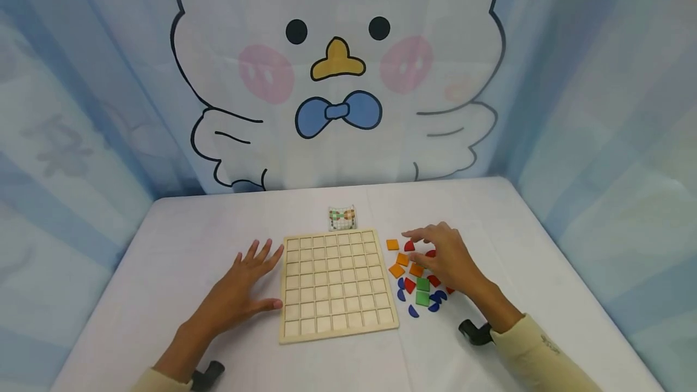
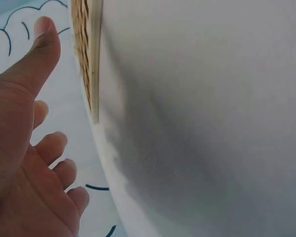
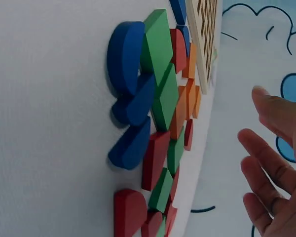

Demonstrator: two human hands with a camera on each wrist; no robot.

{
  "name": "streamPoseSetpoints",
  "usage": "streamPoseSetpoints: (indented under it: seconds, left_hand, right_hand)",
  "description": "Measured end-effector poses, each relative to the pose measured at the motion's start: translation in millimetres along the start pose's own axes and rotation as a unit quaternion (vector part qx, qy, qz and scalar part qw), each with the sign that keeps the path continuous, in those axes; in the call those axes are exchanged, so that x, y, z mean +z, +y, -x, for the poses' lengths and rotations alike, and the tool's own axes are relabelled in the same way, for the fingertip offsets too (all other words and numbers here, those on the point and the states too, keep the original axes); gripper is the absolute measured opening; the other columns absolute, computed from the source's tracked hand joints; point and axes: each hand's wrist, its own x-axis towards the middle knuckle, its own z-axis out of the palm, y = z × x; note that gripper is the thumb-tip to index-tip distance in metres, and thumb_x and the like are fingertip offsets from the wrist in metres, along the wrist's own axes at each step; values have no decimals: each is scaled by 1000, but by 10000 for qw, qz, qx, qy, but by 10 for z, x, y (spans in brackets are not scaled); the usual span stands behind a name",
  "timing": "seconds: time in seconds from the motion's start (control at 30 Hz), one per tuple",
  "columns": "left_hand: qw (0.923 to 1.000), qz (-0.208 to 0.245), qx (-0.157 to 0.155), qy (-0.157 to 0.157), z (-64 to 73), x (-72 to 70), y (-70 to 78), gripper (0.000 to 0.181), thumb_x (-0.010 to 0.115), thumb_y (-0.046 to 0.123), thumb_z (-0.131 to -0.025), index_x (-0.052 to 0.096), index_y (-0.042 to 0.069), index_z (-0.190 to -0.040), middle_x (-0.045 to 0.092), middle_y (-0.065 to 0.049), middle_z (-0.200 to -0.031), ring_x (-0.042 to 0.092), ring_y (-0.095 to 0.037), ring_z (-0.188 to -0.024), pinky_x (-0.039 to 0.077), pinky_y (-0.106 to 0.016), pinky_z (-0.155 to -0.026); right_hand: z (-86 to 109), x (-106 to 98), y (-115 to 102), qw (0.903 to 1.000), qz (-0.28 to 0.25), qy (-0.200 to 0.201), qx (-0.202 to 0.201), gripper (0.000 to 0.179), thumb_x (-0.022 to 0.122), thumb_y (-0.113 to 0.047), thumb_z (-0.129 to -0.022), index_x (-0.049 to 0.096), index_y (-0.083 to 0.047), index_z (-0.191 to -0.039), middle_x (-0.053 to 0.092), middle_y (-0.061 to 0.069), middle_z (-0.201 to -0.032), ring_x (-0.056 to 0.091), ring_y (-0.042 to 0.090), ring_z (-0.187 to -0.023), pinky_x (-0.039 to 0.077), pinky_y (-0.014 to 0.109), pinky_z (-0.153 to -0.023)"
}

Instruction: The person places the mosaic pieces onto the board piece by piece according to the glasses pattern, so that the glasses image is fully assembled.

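Observation:
A square wooden grid board (image 1: 337, 291) lies flat with its cells bare. Fingers spread, my left hand (image 1: 239, 295) is at the board's left side, thumb and fingertips right by the rim. To the board's right are loose coloured pieces: orange squares (image 1: 392, 245), green squares (image 1: 422, 299), red rounded pieces (image 1: 409, 246) and blue half-round pieces (image 1: 414, 311). My right hand (image 1: 449, 262) hovers over these, hiding some of them. In the right wrist view its thumb and fingers stand apart with nothing between them, and several blue pieces (image 3: 126, 57) lean together beside the green ones (image 3: 158, 39).
Behind the board lies a small card (image 1: 342, 218) with a printed coloured pattern. A white cloth covers the table (image 1: 218, 228), and a curtain with a cartoon bird (image 1: 337, 156) rises at its back edge. Black devices (image 1: 476, 333) sit at both wrists.

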Motion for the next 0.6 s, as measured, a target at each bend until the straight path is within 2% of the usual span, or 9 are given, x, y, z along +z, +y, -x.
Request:
streamPoseSetpoints:
  seconds: [0.13,0.23,0.43,0.6]
  left_hand:
    - [9996,224,108,-124,-3,102,-17,106,88,52,-79,38,18,-166,31,-15,-174,24,-47,-162,23,-67,-128]
    - [9993,276,171,-210,-21,136,-27,107,88,52,-78,39,15,-165,33,-16,-172,26,-47,-161,25,-66,-128]
    - [9979,465,163,-422,-45,153,-35,108,90,51,-76,40,14,-165,35,-17,-171,28,-48,-160,27,-67,-127]
    - [9976,471,148,-493,-51,154,-27,106,90,50,-77,42,14,-164,36,-14,-171,30,-46,-160,30,-67,-126]
  right_hand:
    - [-9,104,18,9992,-56,-308,235,36,84,-21,-93,79,-24,-128,78,3,-112,58,22,-104,50,39,-85]
    - [-26,158,27,9987,44,-428,266,29,85,-19,-92,82,-22,-121,79,1,-109,57,20,-97,46,33,-81]
    - [-80,246,-6,9976,302,-564,275,23,87,-19,-90,84,-21,-113,77,-3,-102,54,17,-89,42,32,-80]
    - [-105,293,-26,9959,425,-633,493,21,88,-18,-89,83,-21,-110,72,-4,-96,55,17,-91,47,33,-83]
